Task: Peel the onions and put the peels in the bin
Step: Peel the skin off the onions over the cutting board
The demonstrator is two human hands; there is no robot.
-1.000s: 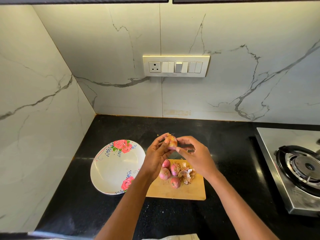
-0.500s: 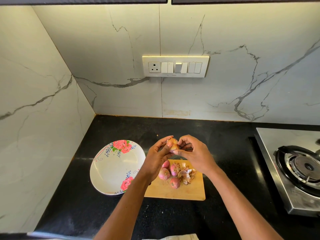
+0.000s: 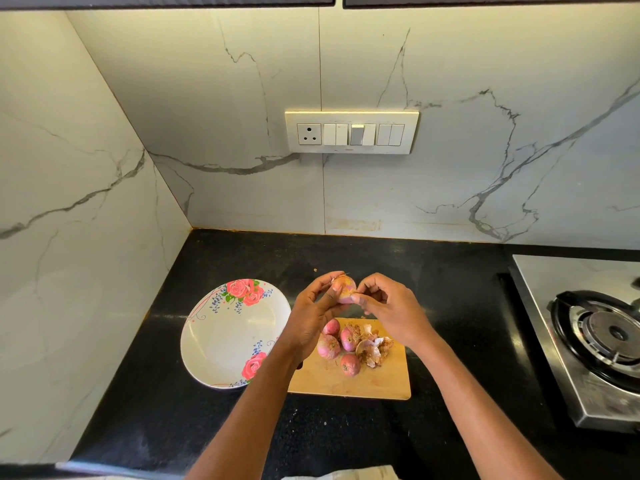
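- My left hand (image 3: 313,315) grips a small red onion (image 3: 343,288) from its left side, fingers curled over the top, thumb across the front.
- My right hand (image 3: 388,308) is at the same onion from the right; thumb and forefinger tips pinch at its skin, other fingers curled in.
- The onion is held in the air above the counter (image 3: 450,341), over the far edge of the wooden cutting board (image 3: 349,386). Skin partly yellowish, partly pink.
- Four more onions (image 3: 341,346) lie on the board in its far left part, close together, pink-red; the one nearest my left wrist is partly hidden by it.
- A pile of dry peels (image 3: 374,348) sits on the board just right of those onions, touching them.
- Board lies flat on the black counter, near side bare.
- A floral plate (image 3: 221,337) sits on the counter just left of the board, near the left wall; cannot tell if it touches the board, my left forearm covers that spot.
- A gas stove (image 3: 595,334) at the counter's right edge, well apart from the board.
- A switch panel (image 3: 351,132) on the marble back wall.
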